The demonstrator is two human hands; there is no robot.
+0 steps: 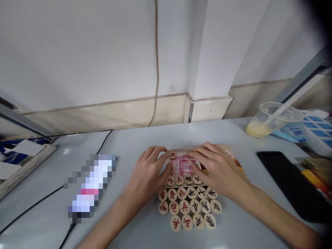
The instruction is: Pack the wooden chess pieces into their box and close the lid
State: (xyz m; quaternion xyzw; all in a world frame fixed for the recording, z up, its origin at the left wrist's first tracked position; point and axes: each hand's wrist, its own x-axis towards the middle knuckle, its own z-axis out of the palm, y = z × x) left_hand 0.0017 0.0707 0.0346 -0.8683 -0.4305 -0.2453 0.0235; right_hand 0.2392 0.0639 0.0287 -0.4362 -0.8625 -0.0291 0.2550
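Observation:
A shallow open box (178, 185) lies on the table between my hands, with a folded clear sheet printed in red lines (183, 166) inside it. Along its near side sits a row of round xiangqi pieces (179, 180), red and black. My left hand (151, 169) is bent at the box's left edge, its finger and thumb closed about a red xiangqi piece (173, 155) in the far left corner. My right hand (214, 166) reaches over the right side, fingers curled at the far edge; what they hold is mostly hidden. Several more pieces (184, 206) lie in rows in front.
A lit phone (92, 186) with a cable lies left. A printed card or lid (234, 160) sits partly under my right hand. On the right are a black phone (290, 183), a plastic cup with straw (269, 119) and a blue-white tray (319, 128). A wall stands behind.

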